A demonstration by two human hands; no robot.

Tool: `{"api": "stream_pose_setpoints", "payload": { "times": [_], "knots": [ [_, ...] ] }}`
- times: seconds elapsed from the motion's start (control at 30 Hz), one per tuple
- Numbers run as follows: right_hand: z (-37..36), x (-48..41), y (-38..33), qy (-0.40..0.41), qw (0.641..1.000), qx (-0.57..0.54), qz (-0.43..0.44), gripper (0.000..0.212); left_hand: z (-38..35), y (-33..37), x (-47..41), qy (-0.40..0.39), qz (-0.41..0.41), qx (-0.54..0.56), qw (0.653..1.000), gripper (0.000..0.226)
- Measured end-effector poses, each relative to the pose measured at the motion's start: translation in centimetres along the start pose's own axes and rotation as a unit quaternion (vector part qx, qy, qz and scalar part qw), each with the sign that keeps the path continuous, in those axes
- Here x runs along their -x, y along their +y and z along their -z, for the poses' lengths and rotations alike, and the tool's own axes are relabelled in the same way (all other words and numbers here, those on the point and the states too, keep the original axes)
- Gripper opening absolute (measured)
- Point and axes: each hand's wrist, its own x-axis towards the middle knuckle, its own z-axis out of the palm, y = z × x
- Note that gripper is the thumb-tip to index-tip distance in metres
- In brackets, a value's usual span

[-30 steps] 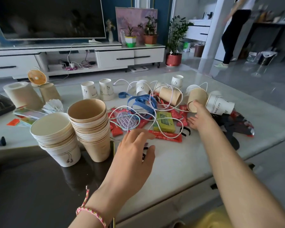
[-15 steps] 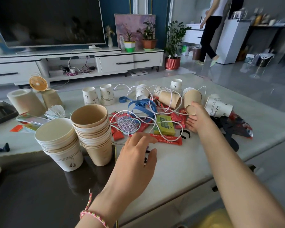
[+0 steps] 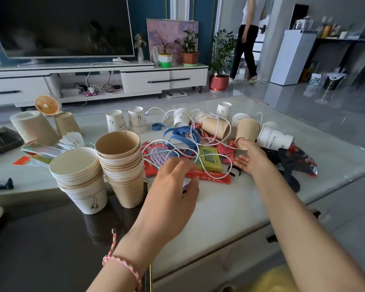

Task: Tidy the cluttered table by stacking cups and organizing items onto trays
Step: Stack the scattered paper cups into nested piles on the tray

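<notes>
Two stacks of paper cups stand close together on the near left part of the bench [image 3: 230, 207], both with their mouths up: a white stack [image 3: 80, 178] and, just to its right, a taller brown stack [image 3: 122, 165]. More cups are scattered farther back. A lying brown cup [image 3: 246, 133] points its mouth toward the person, and the right hand [image 3: 251, 157] is at this mouth with the fingers straight and spread apart, gripping nothing; whether it touches the rim is not clear. Just to the right of this cup lies a printed white cup [image 3: 275, 138], and to the left lies a second brown cup [image 3: 216, 127]. Two upturned white cups [image 3: 125, 122] stand behind the brown stack. The left hand [image 3: 175, 186], with a braided bracelet [image 3: 122, 266] on the wrist, hangs over the near end of the red packets [image 3: 209, 178]. Its fingers are bent downward, and something small and pale shows between thumb and fingers, but I cannot tell if the hand holds it. Between the two hands lie a green packet [image 3: 209, 159], a looping white cable [image 3: 194, 144] and a blue ribbon [image 3: 177, 133]. A black tray [image 3: 2, 140] sits at the far left edge of the bench, well apart from both hands, and an orange fan [image 3: 46, 104] stands behind it.
</notes>
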Motion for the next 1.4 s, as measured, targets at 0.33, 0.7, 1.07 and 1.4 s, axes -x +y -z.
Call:
{"api": "stream_pose_setpoints", "payload": {
  "times": [0.33,0.7,1.07,1.4],
  "knots": [
    [-1.9,-1.6,0.6,0.125,0.991,-0.016,0.042,0.087,-0.8,-0.3,-0.1,-0.014,0.010,0.009,1.000,0.028],
    [-2.4,-2.0,0.3,0.151,0.987,-0.016,0.053,0.056,-0.5,-1.0,-0.3,-0.017,0.015,0.008,1.000,0.028],
    [-1.3,8.2,-0.5,-0.009,0.981,0.041,0.189,0.040,1.4,1.8,-0.6,0.053,-0.012,0.059,0.997,0.032],
    [-1.8,18.8,-2.7,-0.453,0.813,0.115,0.348,0.041,8.7,1.4,-0.2,0.236,-0.004,0.005,0.972,0.025]
  ]
}}
